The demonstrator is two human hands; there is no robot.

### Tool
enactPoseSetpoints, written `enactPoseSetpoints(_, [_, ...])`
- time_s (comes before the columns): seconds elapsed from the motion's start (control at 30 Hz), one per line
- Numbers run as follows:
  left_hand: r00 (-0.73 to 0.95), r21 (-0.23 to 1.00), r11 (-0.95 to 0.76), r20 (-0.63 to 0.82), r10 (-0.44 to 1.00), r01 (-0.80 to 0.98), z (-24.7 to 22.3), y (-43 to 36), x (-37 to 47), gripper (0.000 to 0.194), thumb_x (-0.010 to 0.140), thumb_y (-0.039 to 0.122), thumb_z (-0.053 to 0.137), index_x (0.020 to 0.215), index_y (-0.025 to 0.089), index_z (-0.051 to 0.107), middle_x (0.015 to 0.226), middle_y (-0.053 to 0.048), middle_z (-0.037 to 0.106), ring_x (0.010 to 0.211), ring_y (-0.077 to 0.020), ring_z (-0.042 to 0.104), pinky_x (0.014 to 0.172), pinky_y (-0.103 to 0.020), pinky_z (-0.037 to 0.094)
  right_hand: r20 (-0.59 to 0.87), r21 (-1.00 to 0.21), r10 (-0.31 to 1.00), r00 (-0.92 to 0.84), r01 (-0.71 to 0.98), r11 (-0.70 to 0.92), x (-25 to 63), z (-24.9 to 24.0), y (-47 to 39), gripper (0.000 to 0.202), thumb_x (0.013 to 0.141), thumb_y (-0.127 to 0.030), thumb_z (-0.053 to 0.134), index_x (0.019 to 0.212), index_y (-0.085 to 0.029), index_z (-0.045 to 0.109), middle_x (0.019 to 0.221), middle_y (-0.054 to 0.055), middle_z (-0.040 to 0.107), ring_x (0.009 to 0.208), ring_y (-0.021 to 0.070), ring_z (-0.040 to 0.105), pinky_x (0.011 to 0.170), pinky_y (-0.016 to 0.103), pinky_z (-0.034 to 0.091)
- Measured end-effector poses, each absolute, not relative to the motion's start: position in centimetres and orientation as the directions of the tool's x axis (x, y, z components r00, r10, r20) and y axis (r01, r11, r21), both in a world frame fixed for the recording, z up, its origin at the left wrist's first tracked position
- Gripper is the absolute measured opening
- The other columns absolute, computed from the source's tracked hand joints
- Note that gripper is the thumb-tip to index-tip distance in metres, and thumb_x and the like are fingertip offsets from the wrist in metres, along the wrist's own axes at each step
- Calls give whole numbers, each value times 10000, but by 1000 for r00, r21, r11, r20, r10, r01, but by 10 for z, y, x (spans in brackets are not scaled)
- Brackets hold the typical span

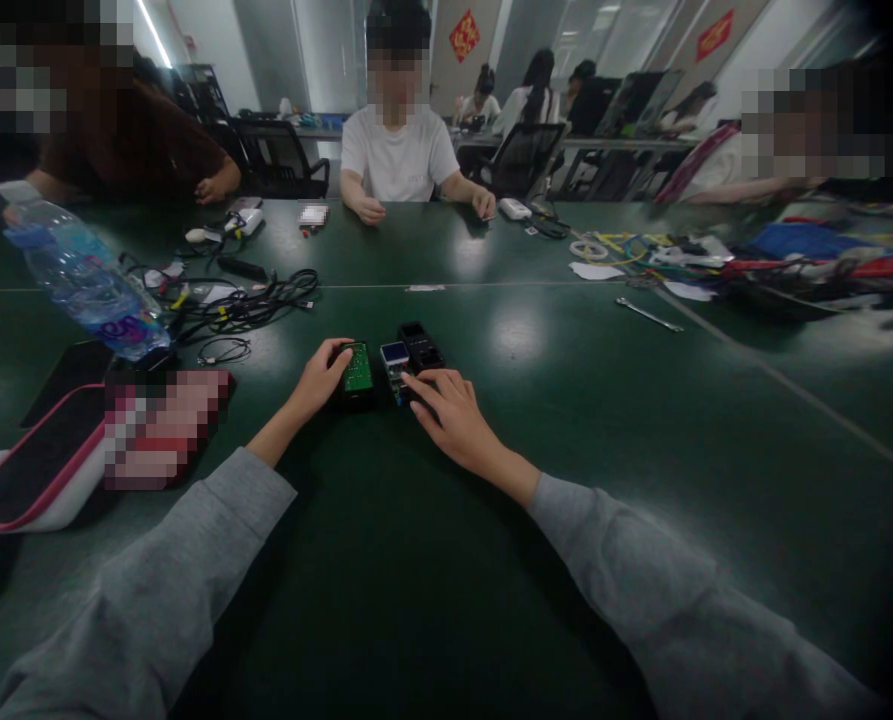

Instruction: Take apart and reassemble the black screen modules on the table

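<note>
My left hand (321, 384) is closed around the left side of a black case with a green circuit board (357, 368) in it, the thumb lying on the board's edge. Just to the right, a small circuit board with a display screen (395, 353) rests on the table. The index fingertip of my right hand (453, 412) touches the lower part of this board; the fingers are stretched and apart. A black plastic housing (423, 345) lies right behind it, partly covered by my right hand.
Tangled black cables (258, 305), a water bottle (90, 275) and a pink-edged case (41, 460) are on the left. At the right lie a wrench (648, 314) and a heap of coloured wires (641, 250). A person in a white shirt (397, 160) sits across the green table (491, 580).
</note>
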State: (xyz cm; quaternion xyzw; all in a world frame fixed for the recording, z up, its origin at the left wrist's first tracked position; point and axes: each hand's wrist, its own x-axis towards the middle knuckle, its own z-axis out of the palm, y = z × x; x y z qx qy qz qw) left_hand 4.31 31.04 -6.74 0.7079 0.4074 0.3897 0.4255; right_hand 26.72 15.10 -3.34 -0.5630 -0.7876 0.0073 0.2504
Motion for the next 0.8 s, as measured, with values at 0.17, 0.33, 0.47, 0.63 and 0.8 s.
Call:
enactPoseSetpoints(0.17, [364, 929, -281, 182, 913, 240, -68, 310, 43, 374, 927, 440, 519, 1230, 226, 567, 1220, -61, 635, 1101, -228, 609, 958, -411, 491, 378, -307, 893, -245, 877, 370, 268, -35, 152, 472, 1012, -291, 428, 1481, -265, 387, 1345, 104, 486, 1255, 291, 429, 962, 469, 437])
enactPoseSetpoints(0.33, [360, 932, -276, 180, 915, 236, -68, 311, 42, 372, 928, 436, 518, 1229, 225, 570, 1208, -60, 638, 1109, -234, 604, 965, -423, 488, 388, -330, 890, -237, 866, 375, 268, -38, 153, 473, 1009, -318, 430, 1476, -268, 380, 1355, 99, 472, 1260, 289, 421, 976, 470, 437])
enactPoseSetpoints(0.47, [357, 936, -257, 161, 920, 240, -68, 310, 43, 375, 930, 438, 508, 1237, 231, 566, 1208, -62, 637, 1094, -232, 609, 944, -420, 498, 484, -370, 865, -132, 865, 339, 269, -40, 154, 451, 1006, -306, 415, 1451, -242, 381, 1349, 97, 498, 1260, 287, 420, 963, 464, 437])
enactPoseSetpoints(0.63, [360, 927, -281, 180, 915, 250, -68, 310, 43, 368, 930, 437, 502, 1225, 227, 571, 1181, -65, 643, 1076, -227, 611, 911, -394, 505, 521, -397, 853, -47, 871, 290, 271, -43, 157, 411, 993, -278, 426, 1399, -215, 410, 1402, 96, 491, 1302, 283, 395, 997, 475, 409])
enactPoseSetpoints(0.8, [361, 919, -301, 198, 911, 256, -68, 311, 43, 362, 933, 438, 501, 1216, 226, 576, 1176, -69, 646, 1072, -224, 610, 914, -386, 494, 520, -372, 854, -25, 893, 252, 271, -44, 158, 364, 975, -268, 452, 1330, -193, 471, 1313, 114, 538, 1247, 295, 431, 946, 466, 429])
